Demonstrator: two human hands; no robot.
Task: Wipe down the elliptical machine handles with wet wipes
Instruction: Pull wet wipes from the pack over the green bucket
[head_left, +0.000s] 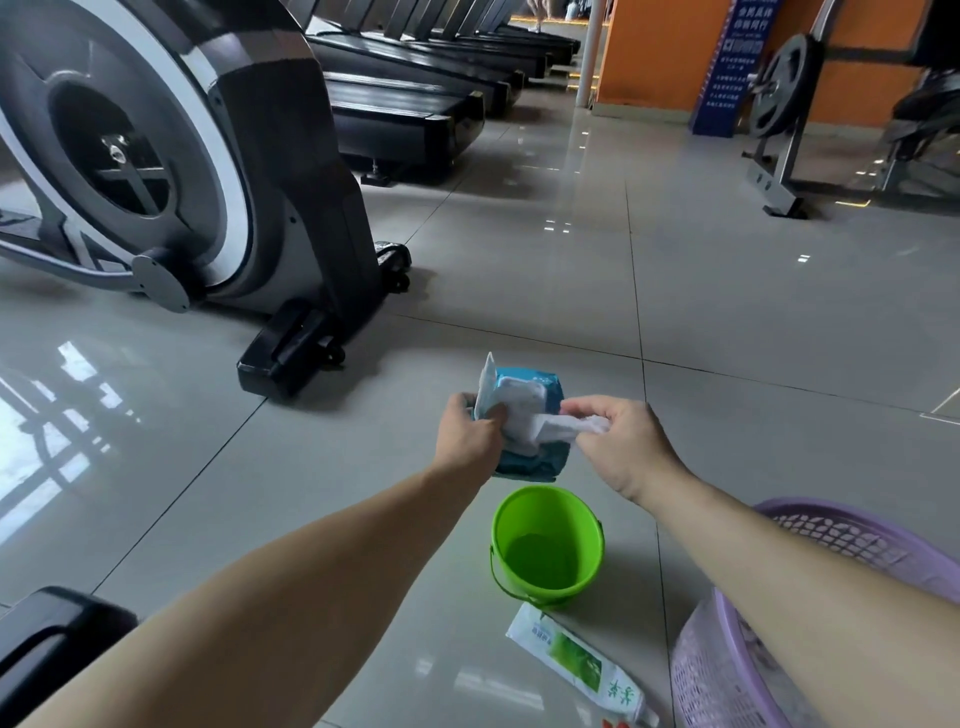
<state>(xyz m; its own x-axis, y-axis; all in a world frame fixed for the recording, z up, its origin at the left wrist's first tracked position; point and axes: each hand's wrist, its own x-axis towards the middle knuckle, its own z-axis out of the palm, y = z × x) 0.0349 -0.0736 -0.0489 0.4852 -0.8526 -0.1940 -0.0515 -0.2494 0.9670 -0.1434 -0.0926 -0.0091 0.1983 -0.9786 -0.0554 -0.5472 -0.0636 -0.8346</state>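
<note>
Pulling is the step in hand, judging by the head view, the only one there is. The left hand (470, 431) grips the blue wipe pack (535, 382) by its left side, fingers curled under it and the thumb pressed on top beside the opening. The pack's white lid flap (487, 382) stands up at the far left corner. The right hand (623, 441) pinches the free end of a white wipe (556, 428) between thumb and curled fingers, just to the right of the pack.

The wipe is half out. Its long axis runs left to right, from the opening to the right fingertips, and it looks fairly taut. The pack's long axis lies across that, pointing away from the person. The draw therefore looks set to go rightward, away from the left hand, which steadies the pack against it. The right hand is the one on the wipe; the left touches only the pack.

The pack is held in the air above a green bucket (545, 545) on the tiled floor (727, 312). Beside the bucket lie a white and green tube (576, 665) and a purple basket (727, 675).

The elliptical machine (208, 156) stands to the far left, well apart from both hands. Only its wheel housing and base show, and its handles are out of frame, so no wiping has begun here.
</note>
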